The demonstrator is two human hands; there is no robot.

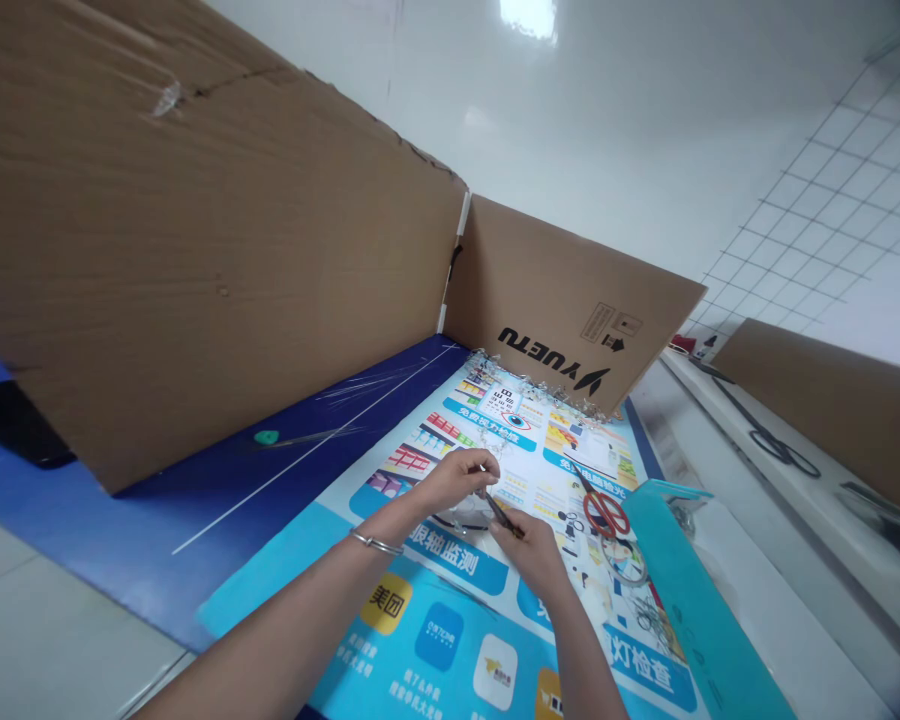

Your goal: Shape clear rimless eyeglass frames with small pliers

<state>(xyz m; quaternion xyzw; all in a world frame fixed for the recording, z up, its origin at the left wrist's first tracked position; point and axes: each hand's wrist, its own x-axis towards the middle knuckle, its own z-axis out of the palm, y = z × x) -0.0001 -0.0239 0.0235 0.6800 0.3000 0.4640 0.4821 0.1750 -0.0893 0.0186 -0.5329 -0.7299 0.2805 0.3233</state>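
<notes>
Well, two hands work close together over one big printed poster [570, 445] on a blue desk [112, 520]. The left hand [457, 478] has one shiny bangle [376, 543] on its wrist, and its fingers [478, 468] pinch a thin shiny bit [484, 468], too small to see well. The right hand [529, 555] has its fingers [507, 532] closed on one small dark tool [504, 515], and I cannot tell what kind of tool it is.

Just below the left fingers, one clear plastic piece [461, 515] lies on the poster. To the right of the fingers lies one pair of red scissors [606, 513]. Farther right, past one teal folder [690, 590], one pair of black scissors [776, 447] sits on a white shelf [727, 420]. Ahead of the fingers, past the top of the poster, stand two brown cardboard sheets [195, 230] joined at a corner, and a third sheet [817, 405] stands off to the right.
</notes>
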